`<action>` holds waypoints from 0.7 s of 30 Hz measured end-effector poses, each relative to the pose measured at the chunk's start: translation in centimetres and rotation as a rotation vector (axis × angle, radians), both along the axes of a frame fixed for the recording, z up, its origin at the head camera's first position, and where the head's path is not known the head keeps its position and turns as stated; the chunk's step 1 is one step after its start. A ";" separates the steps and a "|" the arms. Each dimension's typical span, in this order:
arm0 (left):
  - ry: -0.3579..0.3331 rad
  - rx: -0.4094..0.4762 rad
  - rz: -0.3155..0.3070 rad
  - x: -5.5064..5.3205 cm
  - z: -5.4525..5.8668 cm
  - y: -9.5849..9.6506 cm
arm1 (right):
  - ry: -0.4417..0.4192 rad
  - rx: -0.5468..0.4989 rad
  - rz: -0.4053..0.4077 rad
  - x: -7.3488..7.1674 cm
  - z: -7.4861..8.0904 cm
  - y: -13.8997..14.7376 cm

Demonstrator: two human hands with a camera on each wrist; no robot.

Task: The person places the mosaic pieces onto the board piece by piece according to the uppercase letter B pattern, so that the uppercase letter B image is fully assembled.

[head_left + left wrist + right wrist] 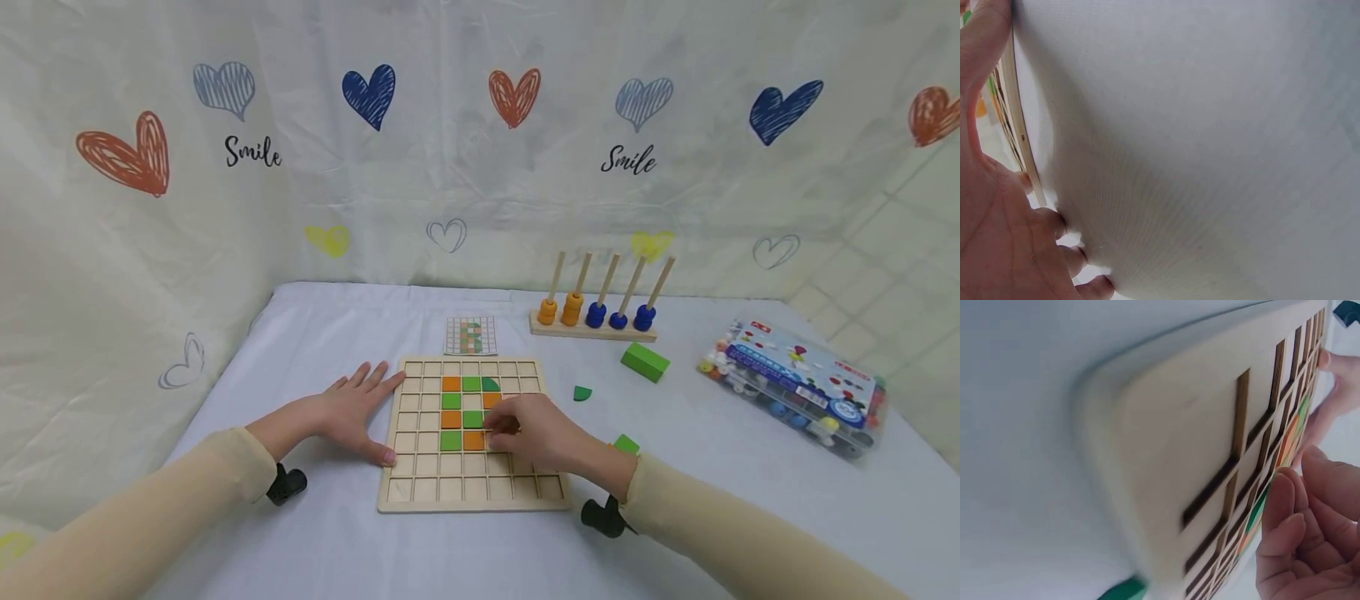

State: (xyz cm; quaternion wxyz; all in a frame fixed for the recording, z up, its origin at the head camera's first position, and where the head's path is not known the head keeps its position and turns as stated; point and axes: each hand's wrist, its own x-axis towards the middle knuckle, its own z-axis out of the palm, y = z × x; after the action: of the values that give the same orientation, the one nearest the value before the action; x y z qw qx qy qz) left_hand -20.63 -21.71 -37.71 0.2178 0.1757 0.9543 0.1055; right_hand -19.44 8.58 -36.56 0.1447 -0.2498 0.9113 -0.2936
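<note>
A wooden grid board (420, 493) lies on the white-covered table, with orange, light green and dark green pieces in some cells. My left hand (352, 414) rests at the board's left edge, fingers spread and thumb touching the rim. Over the middle columns, my right hand (536, 429) has its fingers curled down to the board, beside an orange square (474, 440) and a light green square (473, 420). In the right wrist view a dark green piece (1259, 509) sits in the board beside the fingertips. Whether the fingers pinch anything cannot be made out.
A pattern card (470, 336) lies behind the board. Right of it are a loose dark green quarter piece (582, 392), a green block (645, 362), and a green piece (626, 444) partly behind my right wrist. A peg stand (592, 332) and a plastic case (798, 383) stand farther off.
</note>
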 end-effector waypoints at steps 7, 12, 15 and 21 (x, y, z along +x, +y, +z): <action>0.000 0.006 -0.003 0.0 0.1 -0.1 | 0.008 0.004 -0.002 0.0 0.8 3.9; -0.004 0.010 0.000 0.0 0.1 -0.1 | 0.042 0.037 -0.042 -0.3 1.2 6.7; -0.006 0.008 0.001 -0.1 0.1 -0.1 | 0.070 0.055 -0.071 -0.8 1.1 8.3; -0.008 0.002 0.006 -0.2 0.0 -0.2 | 0.147 0.065 -0.116 -2.4 0.8 10.4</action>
State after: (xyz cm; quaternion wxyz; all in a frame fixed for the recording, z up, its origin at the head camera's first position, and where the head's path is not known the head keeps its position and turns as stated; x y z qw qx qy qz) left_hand -20.83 -21.86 -37.73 0.2209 0.1727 0.9538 0.1079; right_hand -21.79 18.98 -35.72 0.0684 -0.2126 0.9415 -0.2524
